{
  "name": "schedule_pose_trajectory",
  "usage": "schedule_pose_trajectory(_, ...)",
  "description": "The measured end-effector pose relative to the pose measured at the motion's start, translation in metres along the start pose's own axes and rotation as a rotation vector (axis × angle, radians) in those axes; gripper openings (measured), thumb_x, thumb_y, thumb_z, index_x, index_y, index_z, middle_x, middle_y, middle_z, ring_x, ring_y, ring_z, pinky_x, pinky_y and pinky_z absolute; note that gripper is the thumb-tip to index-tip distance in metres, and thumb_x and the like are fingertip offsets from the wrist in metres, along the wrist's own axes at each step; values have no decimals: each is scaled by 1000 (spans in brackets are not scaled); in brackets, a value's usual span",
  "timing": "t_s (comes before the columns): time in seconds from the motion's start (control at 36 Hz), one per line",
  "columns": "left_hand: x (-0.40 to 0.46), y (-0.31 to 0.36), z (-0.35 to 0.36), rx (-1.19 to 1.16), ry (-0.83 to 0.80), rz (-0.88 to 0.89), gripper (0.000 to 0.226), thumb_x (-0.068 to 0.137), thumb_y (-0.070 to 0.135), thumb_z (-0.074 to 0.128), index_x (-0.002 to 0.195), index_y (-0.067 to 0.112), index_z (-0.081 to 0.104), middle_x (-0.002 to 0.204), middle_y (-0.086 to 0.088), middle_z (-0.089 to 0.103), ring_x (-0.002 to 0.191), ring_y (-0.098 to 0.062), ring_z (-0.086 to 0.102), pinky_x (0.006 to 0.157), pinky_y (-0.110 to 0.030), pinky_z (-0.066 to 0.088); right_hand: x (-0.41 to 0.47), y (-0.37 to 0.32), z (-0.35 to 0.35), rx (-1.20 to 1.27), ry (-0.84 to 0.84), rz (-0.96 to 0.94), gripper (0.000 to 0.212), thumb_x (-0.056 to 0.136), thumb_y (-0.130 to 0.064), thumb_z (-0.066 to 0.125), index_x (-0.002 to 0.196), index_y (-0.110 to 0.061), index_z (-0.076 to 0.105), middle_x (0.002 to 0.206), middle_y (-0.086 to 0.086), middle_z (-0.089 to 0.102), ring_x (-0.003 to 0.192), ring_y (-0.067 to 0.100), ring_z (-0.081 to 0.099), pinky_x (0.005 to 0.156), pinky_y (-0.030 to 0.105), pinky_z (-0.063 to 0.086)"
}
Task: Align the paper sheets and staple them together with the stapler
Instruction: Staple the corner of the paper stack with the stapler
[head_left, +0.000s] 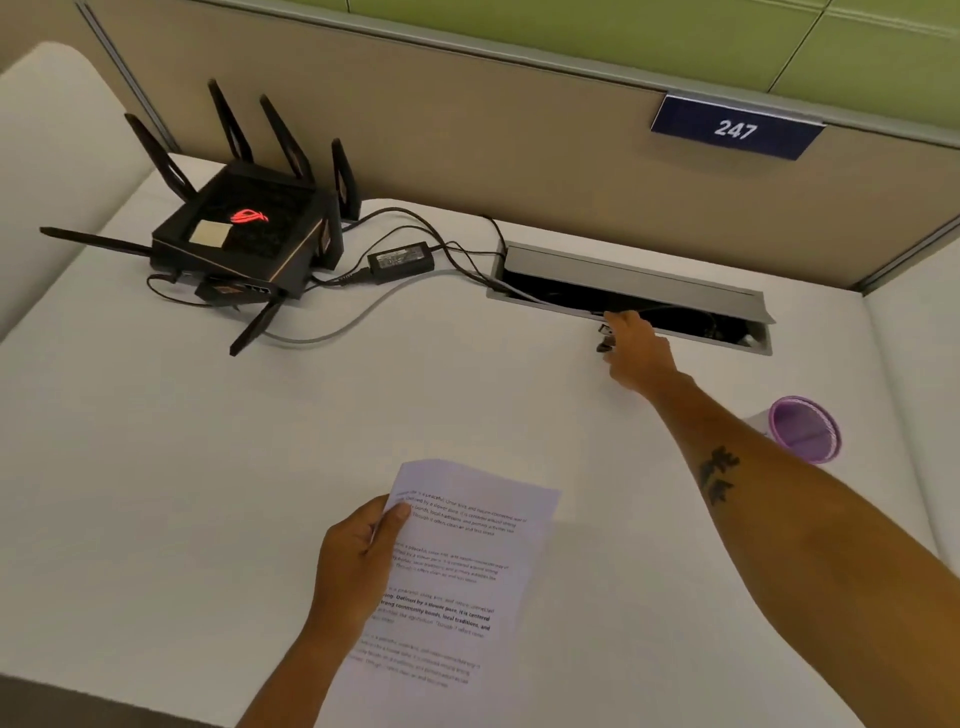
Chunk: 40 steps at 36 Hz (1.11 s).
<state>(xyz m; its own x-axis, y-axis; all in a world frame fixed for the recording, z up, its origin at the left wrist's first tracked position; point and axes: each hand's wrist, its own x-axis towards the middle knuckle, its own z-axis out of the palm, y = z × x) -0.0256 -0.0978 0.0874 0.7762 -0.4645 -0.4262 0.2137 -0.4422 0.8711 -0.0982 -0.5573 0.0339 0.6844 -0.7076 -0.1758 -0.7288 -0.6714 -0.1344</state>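
Observation:
The printed paper sheets (467, 566) hang near the table's front edge, pinched by their left edge in my left hand (358, 561), thumb on top. My right hand (636, 351) is stretched far across the white table (260, 467), just in front of the open cable tray. A small dark object, likely the stapler (604, 338), peeks out at the fingertips on the hand's left side. The hand covers most of it, so whether the fingers hold it or only touch it does not show.
A black router (244, 234) with several antennas, its power brick (401, 261) and cables sit at the back left. A grey cable tray (631, 296) lies open along the beige partition. A purple cup (802, 428) stands at the right, close to my right forearm.

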Motion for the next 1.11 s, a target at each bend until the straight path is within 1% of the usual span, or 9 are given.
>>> schedule_pose_trajectory(0.14,-4,4,-2,15,7,0,19,106,27,59,100,25,77,87,11,81,68,-6,74,53,-16,54,2,1,1,-80,24,-50,55,92,-12,73,143,-15,53,138,11,52,124,34,51,98,50,49)
schedule_pose_trajectory(0.31,-6,6,-7,53,-9,14,20,107,29,58,103,26,77,93,9,82,77,-14,77,60,-23,60,-20,-6,13,130,32,4,42,96,-19,69,136,-17,57,136,10,55,127,33,50,101,48,45)
schedule_pose_trajectory(0.39,-5,8,-10,75,-35,21,20,107,28,58,104,26,77,93,8,82,80,-15,78,64,-25,63,-44,-19,14,445,31,63,39,99,-20,66,136,-16,56,139,9,55,128,31,52,105,43,42)
schedule_pose_trajectory(0.44,-4,9,-13,96,-53,39,20,107,28,59,109,25,78,95,7,83,84,-14,79,68,-26,64,-67,-32,9,745,3,138,36,100,-19,65,135,-16,56,134,8,59,119,29,59,94,35,46)
schedule_pose_trajectory(0.53,-3,14,-16,128,-91,64,20,107,28,58,112,22,77,98,4,82,84,-11,79,66,-23,62,-104,-52,-2,1140,-136,245,31,101,-26,66,130,-22,59,128,8,67,103,29,72,78,40,56)
schedule_pose_trajectory(0.64,-1,25,-19,186,-141,113,19,108,27,58,98,24,74,82,6,78,69,-7,75,55,-17,54,-147,-75,-23,1284,-314,161,27,102,-24,65,128,-21,64,124,13,71,89,25,70,81,41,52)
schedule_pose_trajectory(0.92,14,45,-29,239,-307,217,22,107,28,60,91,24,75,77,10,77,65,-6,71,59,-18,53,-203,-133,-98,1064,-401,-123,31,95,-26,75,126,-30,71,105,-4,77,70,7,58,65,24,47)
schedule_pose_trajectory(1.0,19,47,-33,255,-342,241,24,107,29,60,89,20,73,76,1,75,61,-6,67,57,-21,51,-207,-149,-110,898,-439,-157,37,91,-31,79,127,-34,70,114,-14,76,93,2,71,71,15,53)
schedule_pose_trajectory(1.11,25,49,-39,313,-371,264,27,107,33,59,83,21,67,74,4,72,59,-7,66,55,-19,50,-205,-167,-113,638,-403,-245,45,88,-38,81,131,-32,68,125,-17,69,112,9,66,92,18,53)
